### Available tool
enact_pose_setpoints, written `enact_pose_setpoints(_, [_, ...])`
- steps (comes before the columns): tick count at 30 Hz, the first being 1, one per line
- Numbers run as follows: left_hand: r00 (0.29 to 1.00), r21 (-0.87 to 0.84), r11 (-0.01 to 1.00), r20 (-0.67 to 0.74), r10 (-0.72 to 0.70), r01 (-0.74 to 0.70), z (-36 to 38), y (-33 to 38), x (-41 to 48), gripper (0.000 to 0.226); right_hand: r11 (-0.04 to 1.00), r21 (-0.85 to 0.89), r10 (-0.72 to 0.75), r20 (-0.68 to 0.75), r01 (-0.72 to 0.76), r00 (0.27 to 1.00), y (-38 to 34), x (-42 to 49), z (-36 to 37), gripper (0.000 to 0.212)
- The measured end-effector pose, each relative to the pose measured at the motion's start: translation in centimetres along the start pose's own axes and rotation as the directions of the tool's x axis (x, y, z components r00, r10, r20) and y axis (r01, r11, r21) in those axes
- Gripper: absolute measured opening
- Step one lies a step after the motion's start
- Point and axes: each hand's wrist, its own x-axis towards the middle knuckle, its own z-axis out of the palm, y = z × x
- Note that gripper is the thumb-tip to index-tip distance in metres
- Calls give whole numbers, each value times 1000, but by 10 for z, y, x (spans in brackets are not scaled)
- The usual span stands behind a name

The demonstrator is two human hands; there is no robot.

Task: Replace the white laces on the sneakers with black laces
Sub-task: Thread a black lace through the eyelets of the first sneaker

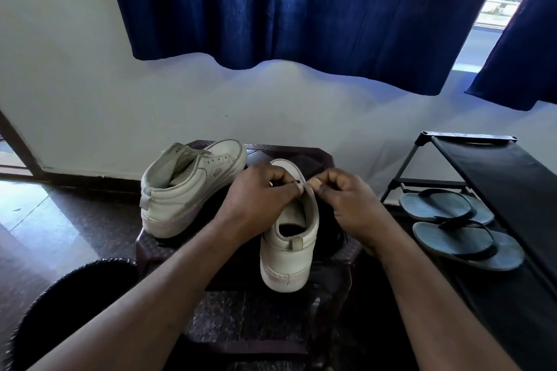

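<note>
2 white sneakers (180,190) on dark stool (301,152)

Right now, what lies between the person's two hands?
The upper edge of the near sneaker, as the head view shows: the left hand and the right hand pinch it from either side, thumbs almost meeting.

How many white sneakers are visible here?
2. The left sneaker sits back left on the stool; the near sneaker stands at its front, left hand and right hand pinching its top edge. None seems hidden.
</note>
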Motion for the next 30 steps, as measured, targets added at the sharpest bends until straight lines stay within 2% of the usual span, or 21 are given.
enact_pose_setpoints(2, [1000, -1, 1000, 1, -5, 5, 0, 0, 1, 19, 972, -235, -23, -53, 10, 998, 5, 2, -7, 24])
enact_pose_setpoints(3, [1000, 0, 1000, 4, -10, 10, 0, 0, 1, 19, 916, -401, -26, -114, -22, 993, 9, 4, -13, 26])
enact_pose_setpoints(4, [1000, -1, 1000, 7, -15, 15, 0, 0, 1, 19, 842, -531, -5, -187, -97, 982, 13, 5, -21, 24])
enact_pose_setpoints(6, [1000, -6, 1000, 6, -19, 19, 0, 0, 0, 20, 714, -637, 124, -291, -289, 949, 14, 2, -34, 21])
enact_pose_setpoints(8, [1000, -8, 1000, 0, -16, 16, -1, 1, -1, 21, 686, -640, 170, -322, -346, 931, 15, 1, -40, 25])
enact_pose_setpoints(10, [1000, -13, 1000, -1, -19, 19, -2, 2, -1, 20, 769, -590, 72, -301, -245, 951, 13, -1, -37, 17])
enact_pose_setpoints(11, [1000, -21, 1000, 1, -20, 20, -2, 3, -1, 20, 844, -515, 9, -264, -149, 964, 8, -2, -33, 12])
enact_pose_setpoints(13, [1000, -36, 999, -4, -24, 24, -1, 4, -1, 19, 966, -258, -66, -160, 23, 985, -3, -5, -20, 10])
enact_pose_setpoints(15, [1000, -42, 999, -10, -24, 24, 0, 3, 0, 18, 995, -76, -68, -63, 63, 996, -10, -8, -8, 12])
enact_pose_setpoints(17, [1000, -47, 999, -14, -25, 25, 0, 3, 0, 18, 998, -26, -49, -12, 49, 999, -13, -7, -1, 12])
enact_pose_setpoints(19, [1000, -55, 998, -8, -29, 28, 0, 2, 1, 18, 998, -51, -42, -13, 42, 999, -10, -5, 0, 13])
enact_pose_setpoints(21, [999, -62, 998, 2, -32, 32, 0, 3, 1, 19, 962, -274, -26, -66, 6, 997, -3, -1, -6, 20])
enact_pose_setpoints(23, [999, -65, 997, 8, -36, 36, 0, 4, 1, 20, 820, -555, 70, -153, -144, 986, 6, 2, -15, 26])
enact_pose_setpoints(25, [999, -65, 997, 11, -40, 41, 0, 4, 0, 21, 699, -661, 170, -215, -272, 962, 13, 1, -23, 26])
enact_pose_setpoints(27, [999, -67, 997, 11, -47, 48, -2, 5, -1, 21, 714, -644, 156, -239, -277, 958, 14, 1, -27, 23])
enact_pose_setpoints(29, [998, -73, 996, 9, -55, 55, -3, 5, -1, 21, 824, -545, 44, -217, -159, 975, 10, 0, -25, 14])
enact_pose_setpoints(30, [998, -76, 996, 8, -55, 56, -3, 5, -1, 20, 898, -435, -12, -177, -67, 984, 6, -1, -21, 12])
